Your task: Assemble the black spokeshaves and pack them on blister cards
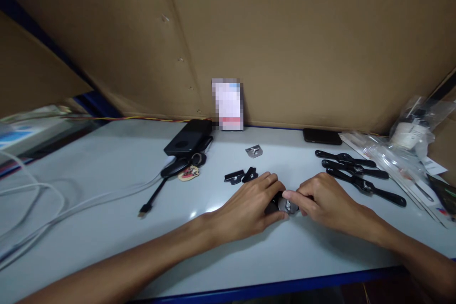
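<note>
Metal-faced tool (pixel 289 206) sits gripped by left hand (pixel 253 205) and right hand (pixel 323 198). Steady support with light thumb pressure seems best.

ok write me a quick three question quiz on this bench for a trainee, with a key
1. How many black two-handled tools lie side by side at the right of the table?
2. True or false: the loose metal plate lies apart from the left hand and the right hand.
3. What does the left hand hold?
A) a dark piece with metal at its middle
B) a white cable
C) a keyring

Key: 1. Three; 2. True; 3. A
</note>
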{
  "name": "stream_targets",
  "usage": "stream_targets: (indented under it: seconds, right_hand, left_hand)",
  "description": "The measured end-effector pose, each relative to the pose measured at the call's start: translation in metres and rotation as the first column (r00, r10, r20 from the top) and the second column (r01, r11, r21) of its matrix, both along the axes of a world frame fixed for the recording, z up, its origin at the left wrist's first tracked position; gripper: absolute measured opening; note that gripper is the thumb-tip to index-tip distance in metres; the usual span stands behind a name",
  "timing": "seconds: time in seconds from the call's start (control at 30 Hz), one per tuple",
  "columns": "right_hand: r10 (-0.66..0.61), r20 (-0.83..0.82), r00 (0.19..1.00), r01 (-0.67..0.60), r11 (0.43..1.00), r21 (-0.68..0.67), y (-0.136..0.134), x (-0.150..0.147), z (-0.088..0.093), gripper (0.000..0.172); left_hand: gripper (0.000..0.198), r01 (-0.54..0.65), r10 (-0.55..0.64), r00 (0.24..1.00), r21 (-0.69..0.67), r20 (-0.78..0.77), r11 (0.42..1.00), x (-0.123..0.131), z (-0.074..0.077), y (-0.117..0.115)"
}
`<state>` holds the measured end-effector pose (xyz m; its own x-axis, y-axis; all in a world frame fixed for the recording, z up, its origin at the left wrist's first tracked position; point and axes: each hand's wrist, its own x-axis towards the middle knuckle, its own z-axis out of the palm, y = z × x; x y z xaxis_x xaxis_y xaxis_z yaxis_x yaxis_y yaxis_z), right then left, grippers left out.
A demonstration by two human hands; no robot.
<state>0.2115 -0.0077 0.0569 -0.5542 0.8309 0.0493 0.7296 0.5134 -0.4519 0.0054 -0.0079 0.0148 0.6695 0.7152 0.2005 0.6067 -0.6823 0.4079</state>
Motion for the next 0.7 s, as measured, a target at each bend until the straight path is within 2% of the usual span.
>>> stream_targets:
  seconds: [0.17, 0.3, 0.37, 0.4, 0.47, 0.57, 0.63, 0.7]
  right_hand:
    - [0.018, -0.051, 0.999, -0.017, 1.000, 0.021, 0.0000, -0.0009, 0.0004, 0.047]
    - [-0.033, 0.072, 0.997, 0.028, 0.997, 0.066, -0.0038, -0.0024, 0.0051, 0.017]
    - [0.050, 0.078, 0.996, -0.049, 0.999, -0.007, -0.0049, -0.0015, 0.0070, 0.012]
    - [0.107, 0.055, 0.993, -0.103, 0.992, -0.066, -0.0047, -0.0007, 0.0074, 0.015]
    - [0.160, 0.002, 0.987, -0.158, 0.979, -0.129, -0.0031, 0.0010, 0.0067, 0.033]
    - [0.064, 0.044, 0.997, -0.064, 0.998, -0.015, 0.0001, 0.0021, 0.0031, 0.051]
    - [0.011, 0.104, 0.994, -0.015, 0.999, 0.043, 0.0008, 0.0012, 0.0009, 0.055]
    - [0.014, 0.118, 0.993, -0.018, 0.999, 0.029, -0.0002, -0.0002, 0.0000, 0.052]
  left_hand:
    - [0.028, -0.027, 0.027, 0.999, -0.003, 0.032, 1.000, -0.0005, -0.0018, 0.0005]
    - [0.025, -0.020, 0.021, 0.999, -0.038, 0.025, 0.999, -0.0001, -0.0008, 0.0003]
    - [0.023, -0.009, 0.010, 0.999, -0.036, 0.034, 0.999, 0.0003, 0.0004, 0.0001]
    - [0.023, -0.007, 0.008, 0.999, -0.030, 0.040, 1.000, 0.0005, 0.0009, -0.0001]
    - [0.024, -0.007, 0.008, 0.999, -0.028, 0.043, 1.000, 0.0007, 0.0018, -0.0003]
    - [0.025, -0.016, 0.017, 0.999, -0.035, 0.033, 0.999, 0.0007, 0.0021, -0.0006]
    - [0.026, -0.015, 0.016, 0.999, -0.030, 0.031, 0.999, 0.0006, 0.0014, -0.0005]
    - [0.025, -0.012, 0.013, 0.999, -0.021, 0.034, 1.000, 0.0004, 0.0006, -0.0002]
